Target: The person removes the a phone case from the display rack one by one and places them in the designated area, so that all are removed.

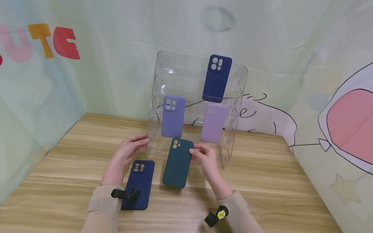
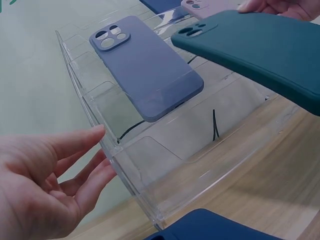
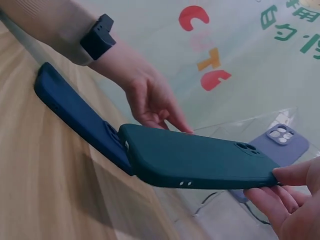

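My right hand (image 1: 206, 158) pinches a dark green phone case (image 1: 178, 163) by its upper right edge, between thumb and fingers. That case is tilted in front of a clear tiered acrylic display stand (image 1: 172, 81). At the stand's left side, my left hand (image 1: 132, 149) has its fingertips right at the edge panel, the fingers fairly straight. A dark blue phone case (image 1: 138, 184) lies on the table below the left hand, partly covered by the wrist camera. On the stand lean a lavender-blue case (image 1: 173, 116), a pink-lilac case (image 1: 214, 123) and another navy case (image 1: 217, 77) higher up.
The wood-grain table (image 1: 262, 181) runs back to a printed cloth backdrop (image 1: 122, 74) with cartoon figures and coloured letters. Black cameras are strapped on both wrists, the right one (image 1: 217, 216) above the table.
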Demonstrator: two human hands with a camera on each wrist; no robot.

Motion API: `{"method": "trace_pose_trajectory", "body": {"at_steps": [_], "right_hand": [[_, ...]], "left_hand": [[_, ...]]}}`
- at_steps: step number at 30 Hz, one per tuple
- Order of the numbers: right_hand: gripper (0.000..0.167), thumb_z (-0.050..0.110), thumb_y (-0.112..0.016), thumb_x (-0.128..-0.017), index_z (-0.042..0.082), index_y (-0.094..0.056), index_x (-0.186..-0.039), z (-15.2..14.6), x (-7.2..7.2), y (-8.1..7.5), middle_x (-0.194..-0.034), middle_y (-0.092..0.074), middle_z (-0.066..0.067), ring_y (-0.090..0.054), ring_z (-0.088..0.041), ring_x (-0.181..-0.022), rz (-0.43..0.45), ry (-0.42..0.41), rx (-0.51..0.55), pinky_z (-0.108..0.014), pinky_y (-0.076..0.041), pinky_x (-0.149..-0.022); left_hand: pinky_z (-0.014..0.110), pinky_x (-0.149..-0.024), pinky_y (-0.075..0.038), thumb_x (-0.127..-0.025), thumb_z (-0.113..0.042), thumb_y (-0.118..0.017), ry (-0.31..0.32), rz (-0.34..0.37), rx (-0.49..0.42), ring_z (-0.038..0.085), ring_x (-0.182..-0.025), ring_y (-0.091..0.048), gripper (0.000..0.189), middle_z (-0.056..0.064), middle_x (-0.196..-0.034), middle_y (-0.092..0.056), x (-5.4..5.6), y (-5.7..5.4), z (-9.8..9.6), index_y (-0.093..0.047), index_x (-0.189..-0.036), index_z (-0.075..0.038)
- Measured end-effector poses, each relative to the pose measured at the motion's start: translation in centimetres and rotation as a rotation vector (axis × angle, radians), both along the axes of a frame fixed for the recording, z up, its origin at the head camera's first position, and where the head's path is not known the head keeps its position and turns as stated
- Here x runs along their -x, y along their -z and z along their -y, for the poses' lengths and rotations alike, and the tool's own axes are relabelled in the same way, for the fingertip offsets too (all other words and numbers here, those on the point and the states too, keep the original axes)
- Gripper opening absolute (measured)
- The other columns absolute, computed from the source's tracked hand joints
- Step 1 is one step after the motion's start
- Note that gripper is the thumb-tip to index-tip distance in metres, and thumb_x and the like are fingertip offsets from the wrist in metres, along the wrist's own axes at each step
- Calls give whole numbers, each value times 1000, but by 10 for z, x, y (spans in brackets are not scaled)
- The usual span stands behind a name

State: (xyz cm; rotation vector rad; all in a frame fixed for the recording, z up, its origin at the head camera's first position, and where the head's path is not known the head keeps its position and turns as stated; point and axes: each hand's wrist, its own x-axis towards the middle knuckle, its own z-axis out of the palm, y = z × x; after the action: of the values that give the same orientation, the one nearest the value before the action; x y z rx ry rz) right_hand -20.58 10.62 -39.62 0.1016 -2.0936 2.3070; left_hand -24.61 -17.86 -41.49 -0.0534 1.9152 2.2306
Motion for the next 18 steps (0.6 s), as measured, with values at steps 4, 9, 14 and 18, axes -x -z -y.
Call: {"method": "trace_pose_trajectory", "body": {"at_steps": [4, 9, 14, 18], "right_hand": [[26, -1, -63, -89, -16, -58, -110, 9, -1, 4, -76, -61, 2, -62, -8, -61, 95, -1, -20, -36, -63, -69], [27, -1, -62, -90, -16, -57, -111, 17, -1, 11, -75, -62, 1, -62, -8, -62, 160, -46, -24, -30, -62, -66], [29, 1, -62, -91, -17, -57, -113, 24, -3, 20, -74, -63, 1, -62, -8, -62, 192, -98, -35, -25, -61, -64], [32, 0, -63, -90, -19, -57, -114, 29, -5, 28, -74, -62, 1, -61, -7, -60, 200, -128, -51, -27, -62, -64]], "left_hand": [[13, -90, -53, -97, -13, -61, 4, -4, 10, -8, -95, -61, 62, -9, -120, -59, -1, -1, 0, -33, -149, 5], [13, -90, -53, -97, -12, -61, 6, -11, 0, -8, -94, -62, 62, -15, -111, -59, -1, -1, 1, -32, -149, 6], [13, -89, -53, -97, -11, -61, 0, -15, -18, -7, -93, -63, 62, -16, -108, -60, -2, -1, 1, -32, -149, 7], [13, -89, -53, -97, -11, -62, -1, -13, -19, -7, -93, -63, 62, -16, -108, -60, -2, -1, 1, -32, -148, 8]]}}
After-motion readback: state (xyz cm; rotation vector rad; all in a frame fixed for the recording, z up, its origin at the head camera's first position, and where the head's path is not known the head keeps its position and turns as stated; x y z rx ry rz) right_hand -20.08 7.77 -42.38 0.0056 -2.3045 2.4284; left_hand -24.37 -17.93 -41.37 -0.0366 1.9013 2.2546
